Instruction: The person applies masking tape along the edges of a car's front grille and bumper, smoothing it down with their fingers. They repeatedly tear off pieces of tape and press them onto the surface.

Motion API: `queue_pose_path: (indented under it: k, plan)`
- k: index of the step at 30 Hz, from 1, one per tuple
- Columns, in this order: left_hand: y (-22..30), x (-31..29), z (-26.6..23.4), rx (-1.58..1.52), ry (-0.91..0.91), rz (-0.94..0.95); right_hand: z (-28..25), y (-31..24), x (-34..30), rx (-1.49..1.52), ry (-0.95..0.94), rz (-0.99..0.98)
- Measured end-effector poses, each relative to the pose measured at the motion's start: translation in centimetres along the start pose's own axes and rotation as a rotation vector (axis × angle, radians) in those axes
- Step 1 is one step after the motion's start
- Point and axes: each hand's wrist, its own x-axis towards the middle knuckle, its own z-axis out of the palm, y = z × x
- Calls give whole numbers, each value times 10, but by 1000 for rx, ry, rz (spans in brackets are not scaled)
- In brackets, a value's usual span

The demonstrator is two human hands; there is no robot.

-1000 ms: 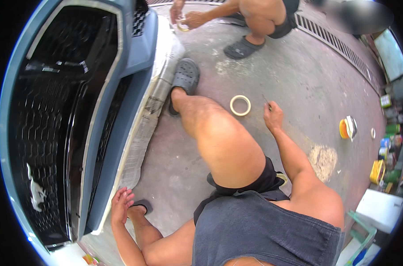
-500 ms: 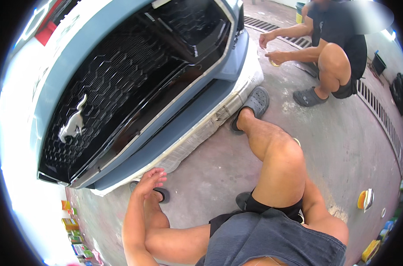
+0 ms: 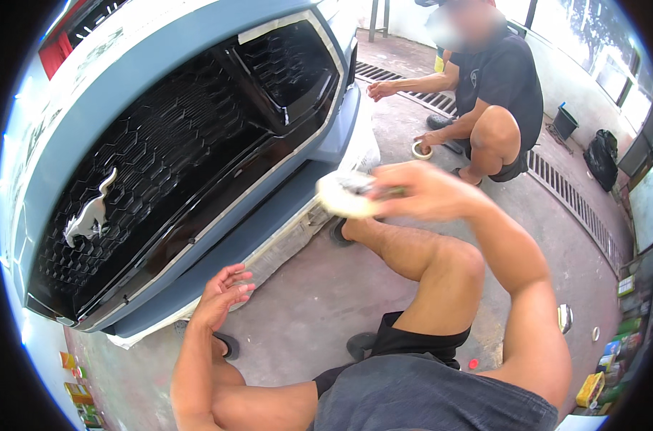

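Observation:
My right hand [image 3: 430, 190] is raised over my right knee, its fingers closed around a pale roll of masking tape [image 3: 331, 200]. Motion blurs both the hand and the roll. My left hand [image 3: 226, 291] hovers by the lower edge of a grey-blue car bumper [image 3: 251, 215], fingers loosely bent and apart, holding nothing. Along that lower edge runs white and printed paper masking [image 3: 265, 269]. Above it is the black honeycomb grille [image 3: 175, 129] with a silver horse emblem [image 3: 93, 215], and light tape [image 3: 277, 27] lines part of its border.
A person in dark clothes [image 3: 509, 79] squats at the far right, holding another tape roll [image 3: 422, 149] near the floor. Behind them runs a floor drain grate [image 3: 571, 194]. A black bucket [image 3: 565, 122] and black bag [image 3: 601, 158] stand along the wall. Cans [image 3: 591, 390] line the right.
My right hand has come up into view with the tape roll. The view has shifted, showing more of the far wall. The other person's near hand has lowered with their roll.

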Motion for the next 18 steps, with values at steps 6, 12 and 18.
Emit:
queue_pose_path:
  k: [6,12,18]
  plan:
    - [3,20,19,-62,-46,285,140,20,138,313,-326,-332]
    - [-14,34,-27,263,188,407,198,40,146,502,-476,-283]
    - [-13,17,-17,602,295,420,200,67,130,707,-681,-3]
